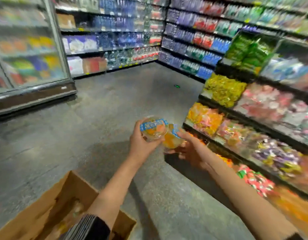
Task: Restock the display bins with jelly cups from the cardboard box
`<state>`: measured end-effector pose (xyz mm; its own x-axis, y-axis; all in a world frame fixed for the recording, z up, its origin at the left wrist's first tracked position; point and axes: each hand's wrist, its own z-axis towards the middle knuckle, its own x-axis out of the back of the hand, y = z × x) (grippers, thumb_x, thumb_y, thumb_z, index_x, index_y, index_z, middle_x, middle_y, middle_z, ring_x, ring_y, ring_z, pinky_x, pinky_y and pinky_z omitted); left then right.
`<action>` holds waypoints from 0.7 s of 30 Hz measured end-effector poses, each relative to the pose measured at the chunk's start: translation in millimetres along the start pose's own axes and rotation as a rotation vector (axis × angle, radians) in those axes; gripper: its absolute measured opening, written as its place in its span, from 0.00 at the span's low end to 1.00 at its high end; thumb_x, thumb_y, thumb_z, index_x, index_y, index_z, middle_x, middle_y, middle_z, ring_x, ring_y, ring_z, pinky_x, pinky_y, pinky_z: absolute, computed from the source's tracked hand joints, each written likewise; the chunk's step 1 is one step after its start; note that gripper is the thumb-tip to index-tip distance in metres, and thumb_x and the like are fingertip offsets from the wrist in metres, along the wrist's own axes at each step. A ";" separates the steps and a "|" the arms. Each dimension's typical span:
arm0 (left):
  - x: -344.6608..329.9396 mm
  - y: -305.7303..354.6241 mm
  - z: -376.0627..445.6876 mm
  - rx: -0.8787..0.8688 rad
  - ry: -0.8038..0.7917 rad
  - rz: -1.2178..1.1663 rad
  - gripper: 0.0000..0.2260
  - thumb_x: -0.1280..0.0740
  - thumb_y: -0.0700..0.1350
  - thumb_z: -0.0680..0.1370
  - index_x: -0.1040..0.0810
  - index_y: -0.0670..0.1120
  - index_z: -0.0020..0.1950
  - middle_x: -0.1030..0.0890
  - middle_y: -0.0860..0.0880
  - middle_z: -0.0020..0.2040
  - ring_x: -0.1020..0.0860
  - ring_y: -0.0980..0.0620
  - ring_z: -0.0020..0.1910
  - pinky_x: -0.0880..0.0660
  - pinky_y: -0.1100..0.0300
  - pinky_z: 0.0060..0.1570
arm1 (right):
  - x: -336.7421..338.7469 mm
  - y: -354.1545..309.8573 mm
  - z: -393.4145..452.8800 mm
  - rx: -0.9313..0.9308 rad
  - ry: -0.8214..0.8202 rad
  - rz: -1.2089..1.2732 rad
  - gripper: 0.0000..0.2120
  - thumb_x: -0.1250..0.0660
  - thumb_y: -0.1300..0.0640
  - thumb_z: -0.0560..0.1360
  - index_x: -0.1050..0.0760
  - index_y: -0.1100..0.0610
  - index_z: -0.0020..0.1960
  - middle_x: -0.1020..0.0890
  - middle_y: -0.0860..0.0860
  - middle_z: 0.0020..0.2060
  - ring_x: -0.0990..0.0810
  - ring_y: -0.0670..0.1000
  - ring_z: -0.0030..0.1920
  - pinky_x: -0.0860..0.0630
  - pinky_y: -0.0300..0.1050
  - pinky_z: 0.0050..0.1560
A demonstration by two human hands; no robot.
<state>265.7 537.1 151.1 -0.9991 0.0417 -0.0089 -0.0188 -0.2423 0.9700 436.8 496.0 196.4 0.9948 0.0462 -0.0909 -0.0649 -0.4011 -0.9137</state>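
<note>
My left hand (142, 144) grips a clear jelly cup (154, 128) with a blue and white lid and orange fruit inside. Right beside it, my right hand (189, 148) holds a second jelly cup (172, 139) with orange filling, tilted, its blue lid facing right. The two cups touch each other above the floor, just left of the display bins (239, 130). The open cardboard box (54, 205) sits at the bottom left under my left forearm; its contents are blurred. The whole frame is motion-blurred.
Tiered display bins hold bagged sweets in orange (205, 118), yellow (224, 89), pink (265, 103) and green (248, 51). A glass-door cooler (28, 49) stands at the left. Drink shelves (115, 37) line the back. Grey floor (106, 110) spreads between them.
</note>
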 end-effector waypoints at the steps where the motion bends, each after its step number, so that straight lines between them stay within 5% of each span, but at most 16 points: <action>1: -27.0 6.2 5.3 -0.003 -0.056 -0.025 0.29 0.23 0.29 0.63 0.30 0.52 0.54 0.21 0.53 0.50 0.21 0.68 0.43 0.26 0.72 0.47 | 23.0 -5.5 -10.7 0.024 0.038 0.022 0.31 0.30 0.40 0.61 0.27 0.50 0.62 0.23 0.58 0.46 0.20 0.51 0.40 0.35 0.41 0.35; 4: -113.0 25.3 11.9 -0.031 -0.201 -0.061 0.29 0.24 0.29 0.64 0.30 0.53 0.54 0.22 0.55 0.50 0.22 0.69 0.43 0.26 0.72 0.46 | 95.4 -15.0 -47.4 0.059 0.161 0.126 0.22 0.34 0.47 0.71 0.26 0.54 0.62 0.19 0.55 0.48 0.21 0.51 0.40 0.29 0.39 0.32; 11: -332.2 48.6 -14.5 -0.083 -0.523 -0.058 0.30 0.21 0.34 0.62 0.29 0.54 0.57 0.21 0.51 0.54 0.22 0.53 0.54 0.25 0.63 0.55 | 285.6 -1.4 -139.8 0.083 0.374 0.393 0.16 0.30 0.54 0.65 0.25 0.56 0.52 0.19 0.56 0.37 0.25 0.47 0.23 0.35 0.34 0.20; 17: -504.0 74.6 -63.4 -0.075 -0.721 -0.132 0.29 0.21 0.33 0.63 0.29 0.47 0.59 0.21 0.55 0.50 0.21 0.62 0.47 0.28 0.74 0.45 | 429.1 19.7 -224.7 0.202 0.567 0.413 0.23 0.31 0.52 0.68 0.27 0.61 0.59 0.19 0.55 0.39 0.30 0.45 0.22 0.36 0.33 0.19; 21: -597.1 84.1 -80.2 -0.068 -0.816 -0.174 0.26 0.22 0.32 0.64 0.28 0.45 0.57 0.21 0.53 0.50 0.21 0.69 0.43 0.27 0.74 0.42 | 504.4 24.0 -275.8 0.258 0.597 0.382 0.27 0.25 0.59 0.65 0.26 0.56 0.63 0.17 0.54 0.43 0.20 0.47 0.32 0.25 0.36 0.31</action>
<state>857.6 414.1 218.5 -0.6406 0.7665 0.0467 -0.1985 -0.2241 0.9541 958.7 257.4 237.8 0.7684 -0.5862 -0.2567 -0.3570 -0.0597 -0.9322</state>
